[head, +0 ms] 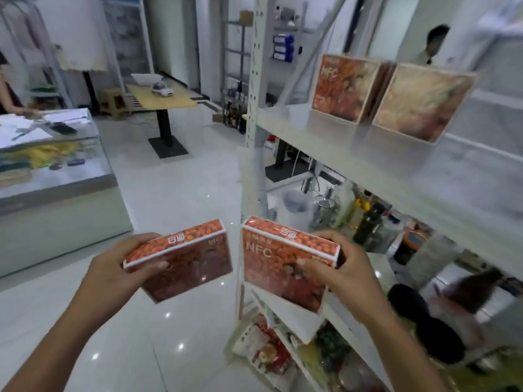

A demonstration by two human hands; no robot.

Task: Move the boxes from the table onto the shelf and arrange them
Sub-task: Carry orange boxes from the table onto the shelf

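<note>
Room: glossy tiled floor below me, shelf (368, 171) rising on my right, picture a bit blurred.
Left hand (121, 267): wrapped round the left box (186, 267), thumb on its face, box in the air over the floor.
Right hand (336, 267): gripping the right box (271, 267) the same way, near the post (256, 80).
On the shelf: standing pair (342, 86) of boxes, upright, side by side.
Risk one: both hands are loaded, so I reckon neither can catch a slip, and a drop lands on tile.
Risk two: swinging in, a box could clip the post or topple the standing pair.
Risk three: setting two down at once may leave them crooked.
</note>
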